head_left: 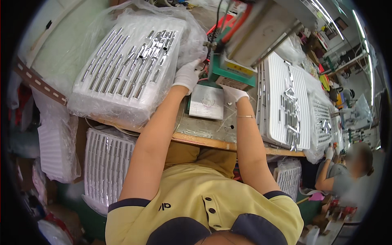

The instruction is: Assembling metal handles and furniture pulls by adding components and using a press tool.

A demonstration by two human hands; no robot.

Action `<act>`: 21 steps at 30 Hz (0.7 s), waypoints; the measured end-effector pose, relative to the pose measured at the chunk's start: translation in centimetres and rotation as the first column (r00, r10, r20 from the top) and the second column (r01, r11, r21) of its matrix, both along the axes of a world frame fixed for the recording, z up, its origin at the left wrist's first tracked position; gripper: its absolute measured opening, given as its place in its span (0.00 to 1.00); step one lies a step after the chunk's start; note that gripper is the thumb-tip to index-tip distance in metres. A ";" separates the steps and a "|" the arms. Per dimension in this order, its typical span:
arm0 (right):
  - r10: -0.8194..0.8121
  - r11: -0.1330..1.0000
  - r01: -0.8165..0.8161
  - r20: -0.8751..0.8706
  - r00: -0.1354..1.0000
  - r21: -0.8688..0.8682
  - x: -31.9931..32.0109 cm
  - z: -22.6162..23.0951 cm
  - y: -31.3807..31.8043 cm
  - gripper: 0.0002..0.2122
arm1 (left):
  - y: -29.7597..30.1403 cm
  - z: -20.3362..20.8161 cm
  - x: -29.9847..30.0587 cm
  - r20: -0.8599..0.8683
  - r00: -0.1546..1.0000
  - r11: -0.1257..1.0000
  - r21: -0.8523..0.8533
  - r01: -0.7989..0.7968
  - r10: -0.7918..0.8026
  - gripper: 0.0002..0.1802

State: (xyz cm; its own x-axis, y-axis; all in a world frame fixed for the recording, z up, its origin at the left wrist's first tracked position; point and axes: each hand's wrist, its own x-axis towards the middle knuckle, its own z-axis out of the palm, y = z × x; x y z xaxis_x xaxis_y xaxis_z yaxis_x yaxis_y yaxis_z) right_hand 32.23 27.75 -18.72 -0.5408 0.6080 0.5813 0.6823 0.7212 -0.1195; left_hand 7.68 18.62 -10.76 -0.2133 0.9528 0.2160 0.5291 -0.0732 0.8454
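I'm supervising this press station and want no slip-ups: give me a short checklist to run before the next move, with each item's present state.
1. Both hands gloved: ok, left hand and right hand wear white gloves.
2. Hands out from under the press head: cannot tell.
3. Metal plate flat on the bench: ok.
4. Part seated under the head: cannot tell, hidden.
5. Tray of metal pins within the left hand's reach: ok.

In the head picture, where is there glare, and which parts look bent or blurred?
Head view: the ceiling strip lights burn out white at upper right; the plastic wrap over the left tray of metal rods glints; the bench edge curves under the fisheye, with black corners; the co-worker at the right rim is blurred; both gloved hands, left and right, look sharp.
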 end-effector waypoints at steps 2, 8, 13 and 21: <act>-0.204 0.708 -0.209 -0.479 0.854 -0.674 -2.5 10.0 -9.0 0.20 | -2.7 -0.7 -1.6 0.066 0.998 1.000 -0.024 -0.011 0.013 0.25; -0.386 0.747 0.068 -0.347 0.855 -0.662 6.0 13.1 -20.3 0.17 | -16.9 5.2 2.5 -0.430 0.901 0.986 0.110 0.122 -0.064 0.29; -0.561 0.538 -0.043 -0.395 0.728 -0.842 10.5 12.3 -27.3 0.15 | -21.6 2.1 1.7 -0.618 0.771 0.960 0.088 0.266 -0.157 0.28; -0.540 0.560 -0.097 -0.452 0.710 -0.823 9.3 12.5 -29.0 0.17 | -18.2 4.2 3.2 -0.629 0.777 0.992 0.086 0.090 -0.016 0.39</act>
State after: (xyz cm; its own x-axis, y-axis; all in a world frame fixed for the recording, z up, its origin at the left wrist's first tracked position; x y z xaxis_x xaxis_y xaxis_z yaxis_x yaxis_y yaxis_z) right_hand 41.50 -1.20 -6.26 -0.0377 0.9978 -0.0551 0.3311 -0.0395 -0.9428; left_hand 10.91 0.45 -6.54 0.0549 0.9220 0.3833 0.9310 -0.1861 0.3142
